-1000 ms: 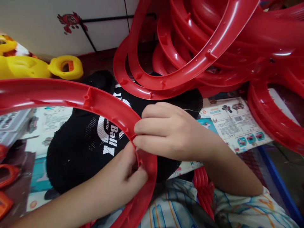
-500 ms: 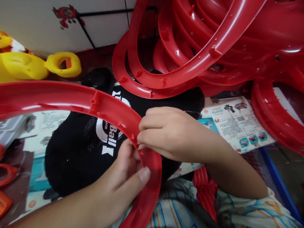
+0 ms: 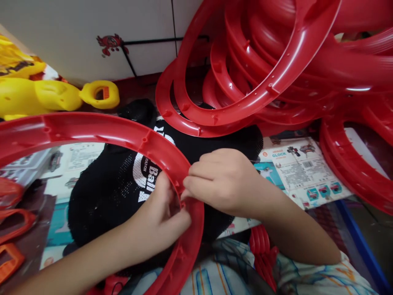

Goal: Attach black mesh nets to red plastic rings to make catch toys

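Observation:
A large red plastic ring (image 3: 123,130), with ribs and small pegs on its inner face, curves from the left edge down toward my lap. My left hand (image 3: 167,215) grips its inner rim, thumb lying over the channel and fingers underneath. Close beside it, my right hand (image 3: 225,180) is closed, its fingertips pinched against the ring. Whatever lies between those fingertips is hidden. Beneath both hands is a black mesh cloth (image 3: 95,205) with white lettering, partly covered by the ring.
More red rings (image 3: 254,96) are heaped at the back right. Yellow plastic parts (image 3: 58,96) lie at the back left, orange parts (image 3: 12,260) at the left edge. Printed cardboard (image 3: 302,172) is at right, near a blue edge (image 3: 359,241). A tiled wall (image 3: 70,37) stands behind.
The view has tilted up slightly and shifted left. My left hand keeps its grip on the ring, and my right hand stays pinched at nearly the same spot on it.

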`<state>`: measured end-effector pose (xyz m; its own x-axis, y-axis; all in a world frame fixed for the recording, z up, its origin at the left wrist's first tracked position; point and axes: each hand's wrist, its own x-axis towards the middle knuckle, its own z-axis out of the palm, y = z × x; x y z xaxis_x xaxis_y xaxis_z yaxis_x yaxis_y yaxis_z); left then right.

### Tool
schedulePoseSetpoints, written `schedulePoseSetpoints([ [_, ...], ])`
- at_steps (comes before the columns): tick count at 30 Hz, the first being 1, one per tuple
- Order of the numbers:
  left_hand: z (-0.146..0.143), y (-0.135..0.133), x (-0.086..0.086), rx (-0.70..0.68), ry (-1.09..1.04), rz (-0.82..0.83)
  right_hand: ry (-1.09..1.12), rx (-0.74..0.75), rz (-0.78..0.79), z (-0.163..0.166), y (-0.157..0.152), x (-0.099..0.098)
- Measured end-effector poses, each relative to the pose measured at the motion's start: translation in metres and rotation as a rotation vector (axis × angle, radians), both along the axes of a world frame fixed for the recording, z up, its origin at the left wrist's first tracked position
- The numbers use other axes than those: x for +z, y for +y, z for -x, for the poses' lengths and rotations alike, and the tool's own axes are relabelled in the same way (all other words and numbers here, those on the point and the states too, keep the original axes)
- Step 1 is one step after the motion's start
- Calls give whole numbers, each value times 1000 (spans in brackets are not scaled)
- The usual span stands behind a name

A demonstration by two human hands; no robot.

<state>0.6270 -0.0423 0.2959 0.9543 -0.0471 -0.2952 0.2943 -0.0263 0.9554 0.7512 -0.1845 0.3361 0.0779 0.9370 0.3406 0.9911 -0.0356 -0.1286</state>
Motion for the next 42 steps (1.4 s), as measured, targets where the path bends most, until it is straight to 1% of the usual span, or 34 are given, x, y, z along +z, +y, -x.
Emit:
schedulePoseSetpoints([
  [3, 5, 6, -4, -110, 30, -63, -74, 75, 2, 2, -2, 3],
  [6, 9, 9, -2, -216, 8, -79, -37, 161, -9, 4, -2, 7],
  [9, 11, 8, 3, -287, 8, -53, 14, 171, -12, 4, -1, 8],
  [12, 13, 7, 5, -313, 52, -26, 125, 177, 32, 2, -1, 8],
  [15, 15, 5, 5, -316, 116, -37, 250, 200, 74, -1, -2, 9],
  [18, 15, 4, 4, -334, 172, 0, 283, 230, 99, -4, -3, 9],
  [20, 14, 3, 3, -329, 180, 29, 256, 232, 108, -5, -3, 8],
  [24, 15, 2, 1, -305, 182, 28, 174, 204, 117, -4, -3, 8],
  [29, 16, 2, -2, -286, 170, 54, 111, 186, 76, -2, -2, 6],
  [33, 13, 1, 0, -261, 163, 70, 135, 182, 61, -3, -2, 4],
  [36, 9, -1, 5, -256, 204, 172, 175, 176, 107, -4, -1, 5],
  [39, 4, -3, 7, -165, 149, 353, 196, 140, 142, -4, -1, 6],
  [40, 3, -5, 7, -109, 118, 381, 188, 119, 134, -4, -1, 6],
  [42, 2, -7, 4, -2, 77, 361, 154, 74, 101, -4, 0, 6],
])
